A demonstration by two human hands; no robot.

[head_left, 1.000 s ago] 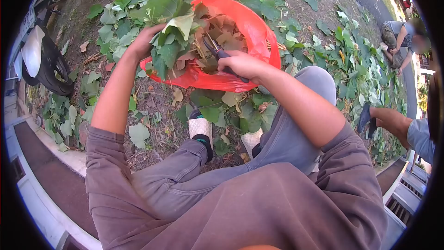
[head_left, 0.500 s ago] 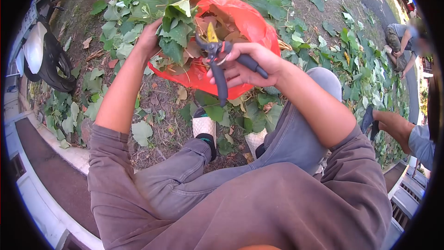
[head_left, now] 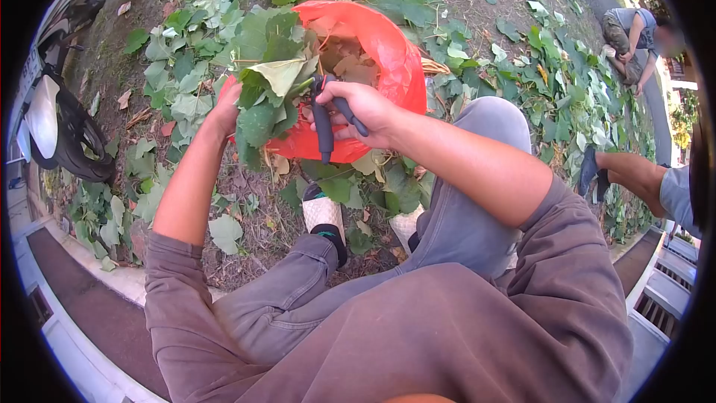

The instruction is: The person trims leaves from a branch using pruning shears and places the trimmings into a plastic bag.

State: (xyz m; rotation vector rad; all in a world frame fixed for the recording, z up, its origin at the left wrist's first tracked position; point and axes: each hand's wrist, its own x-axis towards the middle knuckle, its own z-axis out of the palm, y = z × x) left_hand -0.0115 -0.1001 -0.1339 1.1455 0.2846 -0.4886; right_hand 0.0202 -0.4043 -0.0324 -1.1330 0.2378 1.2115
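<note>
Red bag of dry leaves, leaf bunch at its rim, shears in the right hand

Head view. Red plastic bag (head_left: 403,63) on the ground at 12 o'clock, mouth gaping up. Inside: brown dry leaves (head_left: 356,69); depth of fill cannot be told. Bunch of green leaves (head_left: 270,71) overhangs the bag's rim on its 9 o'clock side, covering part of the opening. Straw-like stems (head_left: 435,67) just outside the rim, 3 o'clock of the bag.

Left hand (head_left: 226,110) at 10 o'clock, closed on the bunch, fingers partly hidden by foliage. Its forearm rises from 8 o'clock, sleeve ending near the elbow.

Right hand (head_left: 365,116) at 12 o'clock, nearer the wearer than the bag's middle, wrapped round the pruning shears (head_left: 324,133). Dark handles spread in a V, ends pointing to about 5 and 6 o'clock; blades lost against leaves and stems. Right forearm reaches in from 3 o'clock, crossing above the raised knee (head_left: 492,130).

Ground: loose green leaves (head_left: 559,104) thickly strewn from 1 to 3 o'clock, more at 10. Motorcycle (head_left: 74,130) at 9 to 10 o'clock. A person (head_left: 632,33) crouches at 2 o'clock; another person's leg (head_left: 638,173) at 3.
</note>
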